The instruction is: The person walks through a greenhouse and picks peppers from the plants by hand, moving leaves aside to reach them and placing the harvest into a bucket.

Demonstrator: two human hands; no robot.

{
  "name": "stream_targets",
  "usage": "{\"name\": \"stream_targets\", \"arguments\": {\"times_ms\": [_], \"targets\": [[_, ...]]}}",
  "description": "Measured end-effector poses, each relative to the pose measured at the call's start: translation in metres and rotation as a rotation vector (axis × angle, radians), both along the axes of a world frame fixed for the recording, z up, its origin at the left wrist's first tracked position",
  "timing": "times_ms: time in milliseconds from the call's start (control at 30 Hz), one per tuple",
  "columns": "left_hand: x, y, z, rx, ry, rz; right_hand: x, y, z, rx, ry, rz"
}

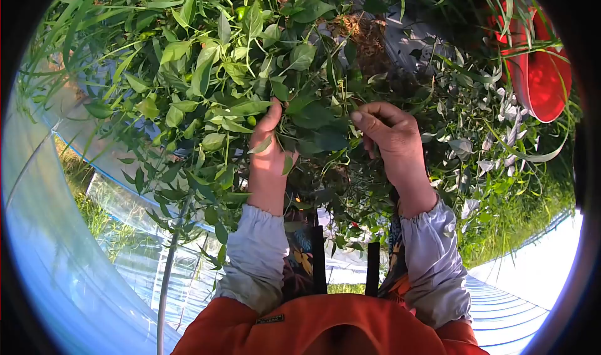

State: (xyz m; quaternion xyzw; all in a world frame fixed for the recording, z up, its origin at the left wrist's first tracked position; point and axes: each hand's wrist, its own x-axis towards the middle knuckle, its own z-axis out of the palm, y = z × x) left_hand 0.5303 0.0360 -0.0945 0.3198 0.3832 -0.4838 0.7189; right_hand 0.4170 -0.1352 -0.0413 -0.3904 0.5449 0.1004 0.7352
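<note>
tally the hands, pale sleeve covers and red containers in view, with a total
hands: 2 (left hand, right hand)
pale sleeve covers: 2
red container: 1
total: 5

Leafy plant point(213, 73): foliage dense; leaves broad, pointed, bright green where sunlit, darker in shade near center of view. Stems thin, branching at mixed angles. Small green fruit point(251, 121) among leaves, partly hidden; surface smooth. Fruit count unclear.
</note>
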Motion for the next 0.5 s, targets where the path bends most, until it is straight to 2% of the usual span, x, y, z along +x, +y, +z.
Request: {"name": "stream_targets", "arguments": {"times_ms": [33, 100, 133, 233, 267, 367, 400, 500], "targets": [[-0.001, 0.0, -0.001, -0.015, -0.006, 0.021, -0.003, 0.002, -0.003, -0.217, 0.053, 0.186], [-0.003, 0.001, -0.003, -0.047, -0.017, 0.062, -0.011, 0.017, -0.011, -0.494, -0.001, 0.511], [-0.003, 0.007, -0.009, -0.186, 0.062, 0.101, -0.01, 0.026, -0.011, -0.537, 0.005, 0.533], [-0.003, -0.001, -0.003, -0.038, 0.023, 0.13, -0.001, 0.036, -0.016, -0.604, 0.107, 0.452], [-0.002, -0.002, -0.001, -0.082, 0.042, 0.124, -0.001, 0.035, -0.021, -0.681, 0.162, 0.511], [-0.003, -0.01, -0.004, -0.03, -0.001, 0.078, 0.008, 0.035, -0.014, -0.806, 0.074, 0.517], [-0.002, -0.012, -0.002, -0.033, -0.005, 0.048, 0.011, 0.037, -0.012, -0.744, 0.041, 0.479], [0.001, -0.014, 0.003, 0.023, -0.036, -0.055, 0.021, 0.025, -0.006, -0.081, -0.037, 0.053]]}}
